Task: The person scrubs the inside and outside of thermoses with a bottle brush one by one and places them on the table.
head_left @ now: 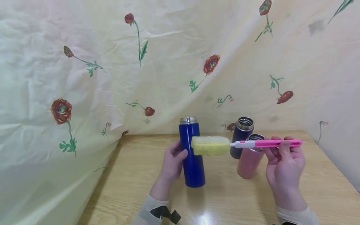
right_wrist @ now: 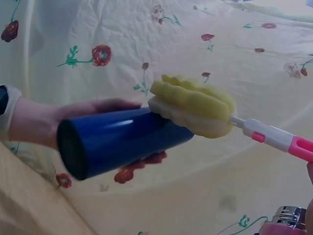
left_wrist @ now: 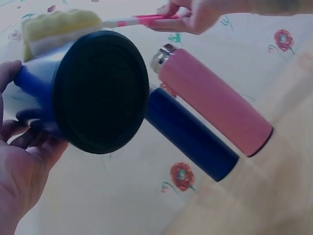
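My left hand (head_left: 172, 161) grips a blue thermos bottle (head_left: 193, 168) round its side; its steel mouth has no lid and points up. My right hand (head_left: 285, 168) pinches the pink handle of a bottle brush (head_left: 211, 146), which lies level with its yellow and white sponge head toward the left. In the head view the sponge overlaps the blue bottle's side; the right wrist view shows it right by the bottle's wall, and I cannot tell if they touch. The left wrist view shows the bottle's dark base (left_wrist: 100, 93), raised off the table.
A pink bottle (head_left: 248, 162) and a dark blue bottle (head_left: 237, 140), both lidless, stand on the wooden table (head_left: 135, 175) between the hands, toward the back. A flowered cloth (head_left: 168, 78) hangs behind the table and along its sides.
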A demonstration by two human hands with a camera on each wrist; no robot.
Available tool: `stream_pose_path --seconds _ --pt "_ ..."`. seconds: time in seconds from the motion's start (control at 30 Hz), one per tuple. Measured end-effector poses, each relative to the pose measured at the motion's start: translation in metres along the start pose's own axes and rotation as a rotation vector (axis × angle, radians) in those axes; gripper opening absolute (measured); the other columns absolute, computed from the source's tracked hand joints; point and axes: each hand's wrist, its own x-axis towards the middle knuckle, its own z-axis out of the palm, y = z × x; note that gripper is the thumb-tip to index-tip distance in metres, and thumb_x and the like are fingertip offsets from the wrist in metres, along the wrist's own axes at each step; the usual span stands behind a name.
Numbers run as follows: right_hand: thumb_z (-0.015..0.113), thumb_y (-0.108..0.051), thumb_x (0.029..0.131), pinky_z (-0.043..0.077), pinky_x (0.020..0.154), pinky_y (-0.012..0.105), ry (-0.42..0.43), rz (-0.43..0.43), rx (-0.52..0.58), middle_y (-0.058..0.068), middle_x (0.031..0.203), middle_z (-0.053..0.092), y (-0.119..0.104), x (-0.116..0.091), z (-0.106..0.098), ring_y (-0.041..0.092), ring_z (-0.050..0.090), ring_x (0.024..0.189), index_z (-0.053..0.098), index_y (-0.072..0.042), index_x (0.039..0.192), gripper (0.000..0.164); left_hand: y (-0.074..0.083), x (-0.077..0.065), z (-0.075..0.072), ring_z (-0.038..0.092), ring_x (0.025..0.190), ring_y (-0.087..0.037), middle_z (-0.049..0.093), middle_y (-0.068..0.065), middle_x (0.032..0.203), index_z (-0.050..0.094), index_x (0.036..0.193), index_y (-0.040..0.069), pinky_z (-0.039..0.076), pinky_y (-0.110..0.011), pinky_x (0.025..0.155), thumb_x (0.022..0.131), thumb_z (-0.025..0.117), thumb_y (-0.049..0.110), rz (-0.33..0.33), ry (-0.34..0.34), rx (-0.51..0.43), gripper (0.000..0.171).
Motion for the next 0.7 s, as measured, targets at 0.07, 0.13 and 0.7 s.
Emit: stream_pose_path --seconds 0.07,0.13,0.7 --pt "0.061 -0.004 0.104 0.064 0.07 0.04 -0.028 -0.005 -0.014 0.025 0.094 0.068 0.0 -0.002 -0.002 0.038 0.079 0.08 0.045 0.005 0.116 0.022 0.005 0.004 0.0 0.07 0.107 -0.016 0.072 -0.004 0.124 0.052 0.154 -0.005 0.061 -0.033 0.092 0.093 0.084 0.029 0.005 0.016 -0.011 0.076" --pt "0.059 -0.003 0.105 0.064 0.068 0.039 -0.066 -0.012 -0.027 0.026 0.093 0.069 0.0 -0.003 -0.004 0.037 0.079 0.079 0.045 0.006 0.114 0.02 0.01 0.008 -0.001 0.07 0.108 -0.017 0.072 -0.006 0.127 0.051 0.155 -0.002 0.06 -0.034 0.094 0.094 0.083 0.032 0.013 0.022 -0.012 0.077" --pt "0.055 -0.003 0.108 0.063 0.075 0.035 -0.217 0.026 -0.168 0.022 0.099 0.074 0.01 -0.024 -0.024 0.028 0.08 0.089 0.051 0.006 0.113 0.011 0.04 0.036 -0.005 0.067 0.127 -0.028 0.059 -0.016 0.154 0.046 0.162 0.013 0.055 -0.044 0.108 0.099 0.072 0.005 0.054 0.202 0.062 0.068"
